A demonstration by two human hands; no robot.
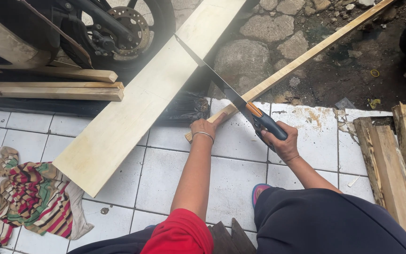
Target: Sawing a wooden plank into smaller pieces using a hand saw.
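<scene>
A long thin wooden strip (301, 59) runs from the tiled step up to the far right over stony ground. My left hand (206, 128), with a bracelet on the wrist, presses the strip's near end down on the white tiles, forefinger pointing along it. My right hand (283, 143) is closed round the black and orange handle of a hand saw (222, 84). The saw's blade crosses the strip close to its near end and reaches up left over a wide pale board (151, 94).
The wide board leans diagonally from the tiles toward a motorcycle wheel (123, 28). Wooden battens (52, 89) lie at the left, thick planks (391, 169) at the right. A striped cloth (34, 197) sits lower left. Sawdust (313, 117) dusts the tiles.
</scene>
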